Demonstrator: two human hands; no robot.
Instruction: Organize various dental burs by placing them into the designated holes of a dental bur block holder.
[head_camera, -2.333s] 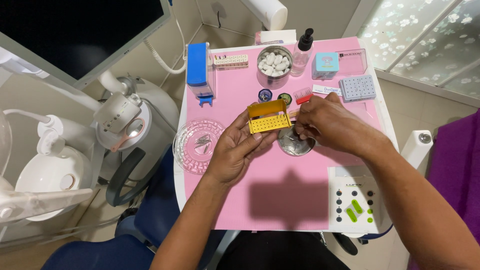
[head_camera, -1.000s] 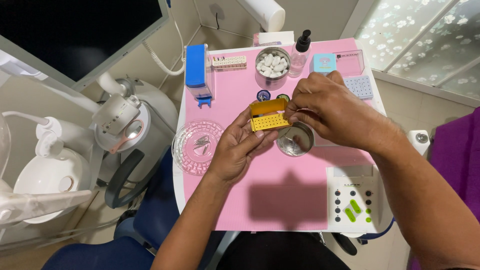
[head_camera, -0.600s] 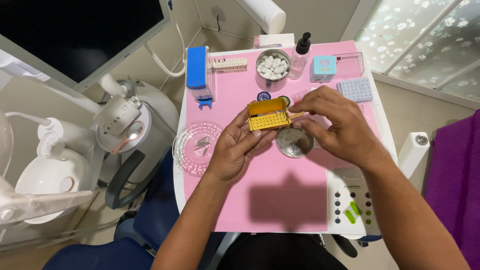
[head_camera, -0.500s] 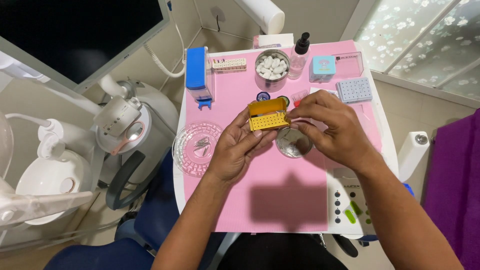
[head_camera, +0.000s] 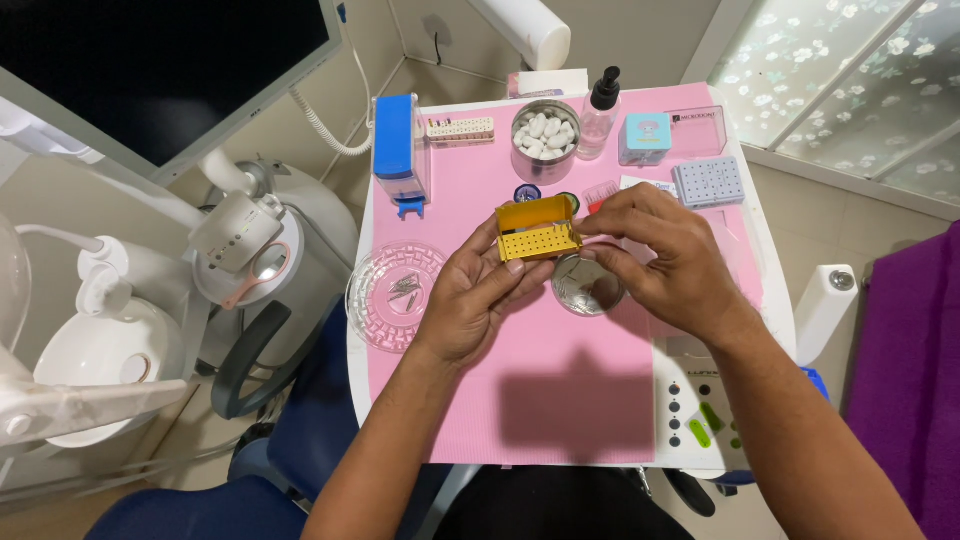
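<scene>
Left hand (head_camera: 470, 300) grips yellow box (head_camera: 537, 230); right hand (head_camera: 655, 255) pinches its edge above pink mat (head_camera: 560, 400).

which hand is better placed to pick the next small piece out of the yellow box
The right hand. Its fingertips pinch at the open edge of the yellow box, just above the small round dish. The left hand is busy cradling the box from below.
</scene>
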